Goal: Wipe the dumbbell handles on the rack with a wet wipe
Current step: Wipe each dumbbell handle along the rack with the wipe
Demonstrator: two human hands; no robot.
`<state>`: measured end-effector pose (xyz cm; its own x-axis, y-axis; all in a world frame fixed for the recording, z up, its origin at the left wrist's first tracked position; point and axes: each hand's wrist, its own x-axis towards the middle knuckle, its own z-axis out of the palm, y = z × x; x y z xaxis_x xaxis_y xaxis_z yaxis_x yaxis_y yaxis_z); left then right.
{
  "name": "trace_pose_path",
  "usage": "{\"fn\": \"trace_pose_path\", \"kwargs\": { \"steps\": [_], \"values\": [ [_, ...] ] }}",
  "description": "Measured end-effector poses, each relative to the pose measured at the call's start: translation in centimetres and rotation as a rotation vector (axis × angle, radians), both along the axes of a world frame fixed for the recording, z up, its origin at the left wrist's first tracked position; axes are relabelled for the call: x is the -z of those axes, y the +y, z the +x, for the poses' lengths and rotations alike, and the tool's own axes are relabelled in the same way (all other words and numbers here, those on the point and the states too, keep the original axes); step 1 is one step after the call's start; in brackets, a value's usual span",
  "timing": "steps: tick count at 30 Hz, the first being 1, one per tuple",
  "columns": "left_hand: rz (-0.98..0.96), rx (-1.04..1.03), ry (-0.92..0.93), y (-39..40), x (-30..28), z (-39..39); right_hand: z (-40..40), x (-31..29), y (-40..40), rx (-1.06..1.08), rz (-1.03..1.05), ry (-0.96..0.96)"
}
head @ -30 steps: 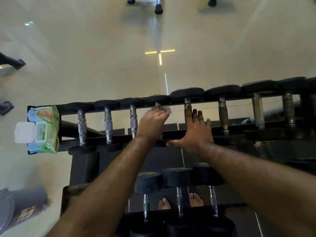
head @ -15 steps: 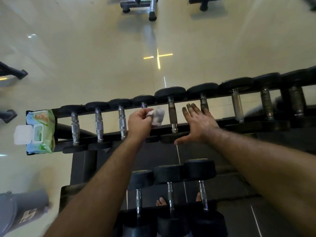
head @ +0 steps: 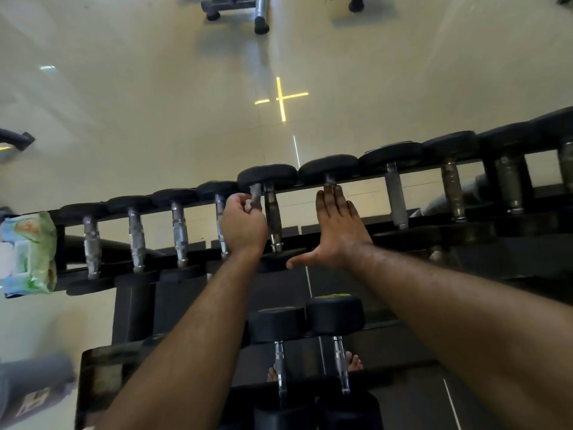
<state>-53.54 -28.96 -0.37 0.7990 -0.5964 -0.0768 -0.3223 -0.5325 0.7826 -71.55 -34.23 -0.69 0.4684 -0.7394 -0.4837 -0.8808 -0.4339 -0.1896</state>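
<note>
A black rack (head: 310,243) carries a top row of several dumbbells with chrome handles and black heads. My left hand (head: 243,223) grips a crumpled wet wipe (head: 255,197) between two handles, close against the dumbbell handle (head: 273,218) on its right. My right hand (head: 336,231) lies flat with straight fingers over the neighbouring dumbbell, covering its handle; only that handle's far tip (head: 329,180) shows. A lower tier holds two more dumbbells (head: 280,346).
A wet-wipe packet (head: 29,252) with its lid open sits on the rack's left end. A grey bin (head: 31,389) stands at lower left. Gym equipment legs (head: 260,13) stand on the pale floor beyond. Bare toes (head: 353,363) show under the rack.
My left hand left the handle it wiped and carried the wipe right to the larger dumbbell's handle. My right hand shifted one dumbbell to the right and stays flat.
</note>
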Motion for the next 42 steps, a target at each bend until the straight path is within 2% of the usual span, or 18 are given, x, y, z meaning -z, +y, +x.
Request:
{"fn": "trace_pose_path", "kwargs": {
  "steps": [2,6,9,12,17,18,20,22,23,24,27,29,31,35,39,40,42],
  "values": [
    [0.036,0.092,-0.182,-0.4,0.1,-0.4,-0.2,0.3,0.0,0.007,-0.022,-0.033],
    [0.107,0.243,-0.314,-1.7,0.8,-0.9,-0.5,0.5,-0.3,-0.016,-0.027,-0.072],
    [0.066,0.337,-0.458,-2.1,1.3,-0.4,-0.5,0.6,-0.3,-0.027,-0.024,-0.082],
    [0.019,0.519,-0.678,-1.8,1.9,0.0,-0.4,0.4,-0.3,-0.035,-0.031,-0.076],
    [0.219,0.889,-0.859,-2.3,1.7,0.0,-0.4,0.2,-0.1,-0.033,-0.043,-0.084],
    [0.269,1.0,-0.867,-1.9,1.5,0.1,-0.4,0.2,-0.1,-0.034,-0.043,-0.089],
    [0.41,1.185,-0.732,-0.6,0.7,0.5,-0.3,0.2,0.0,-0.033,-0.041,-0.09],
    [0.529,1.17,-0.5,0.6,-0.3,0.7,-0.3,0.2,0.0,-0.033,-0.05,-0.084],
    [0.527,1.106,-0.446,0.8,-0.6,0.5,-0.3,0.2,0.0,-0.035,-0.055,-0.083],
    [0.471,1.025,-0.453,0.8,-0.9,0.3,-0.3,0.2,0.0,-0.035,-0.055,-0.086],
    [0.157,0.73,-0.674,0.2,-0.9,-0.1,-0.3,0.1,0.2,-0.033,-0.067,-0.091],
    [0.112,0.669,-0.826,-1.0,0.1,0.1,-0.3,0.1,0.3,-0.031,-0.081,-0.085],
    [0.194,0.762,-0.906,-2.1,1.3,0.5,-0.3,0.1,0.3,-0.038,-0.084,-0.087],
    [0.425,1.109,-0.972,-2.1,1.5,0.3,-0.3,0.2,0.1,-0.048,-0.073,-0.1],
    [0.734,1.402,-0.725,-0.9,-1.7,-0.3,-0.5,0.1,0.0,-0.049,-0.051,-0.106],
    [0.765,1.409,-0.656,-0.7,-2.7,-0.1,-0.5,0.1,0.0,-0.048,-0.049,-0.106],
    [0.671,1.291,-0.596,-0.6,-4.0,0.7,-0.5,-0.1,0.0,-0.048,-0.044,-0.102]
  ]
}}
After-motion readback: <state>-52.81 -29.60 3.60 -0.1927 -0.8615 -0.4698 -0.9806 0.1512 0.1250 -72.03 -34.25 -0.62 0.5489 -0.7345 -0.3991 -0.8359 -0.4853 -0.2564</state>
